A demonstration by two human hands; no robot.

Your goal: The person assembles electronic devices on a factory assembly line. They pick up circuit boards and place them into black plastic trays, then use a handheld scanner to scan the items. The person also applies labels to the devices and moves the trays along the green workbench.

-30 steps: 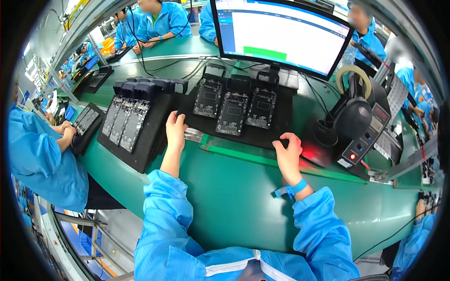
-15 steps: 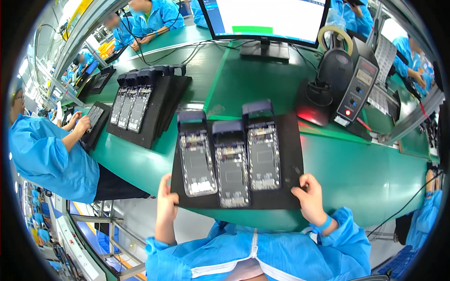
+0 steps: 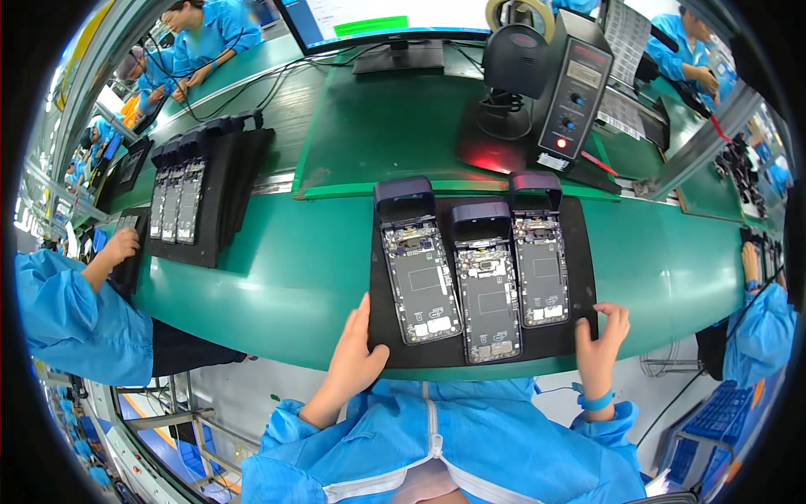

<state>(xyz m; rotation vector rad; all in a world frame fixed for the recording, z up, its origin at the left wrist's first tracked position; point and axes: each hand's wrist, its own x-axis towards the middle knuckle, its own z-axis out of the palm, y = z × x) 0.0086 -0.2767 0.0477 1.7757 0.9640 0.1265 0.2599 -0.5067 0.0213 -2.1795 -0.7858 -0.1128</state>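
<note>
A flat black pad (image 3: 388, 351) lies on the green bench in front of me, bearing three opened phones side by side. The left phone (image 3: 426, 294), the middle phone (image 3: 489, 307) and the right phone (image 3: 541, 273) show their inner boards, each with a dark blue frame-like piece standing at its far end. Along the pad's left edge, my left hand (image 3: 354, 359) has straight fingers and the thumb held apart. At the near right corner my right hand (image 3: 599, 353) has its thumb by the pad and its bent fingers apart, with nothing visible between them.
Stacked black pads (image 3: 227, 189) with more opened phones stand at the left. A monitor (image 3: 403, 21), a scanner on a stand (image 3: 512, 71) and a control box with a red light (image 3: 575, 92) are at the back. A co-worker's sleeve (image 3: 75, 298) is on the left.
The pad with the phones has come down onto the bench, and both hands have loosened from its edges. The view has shifted, so the bench things appear further left.
</note>
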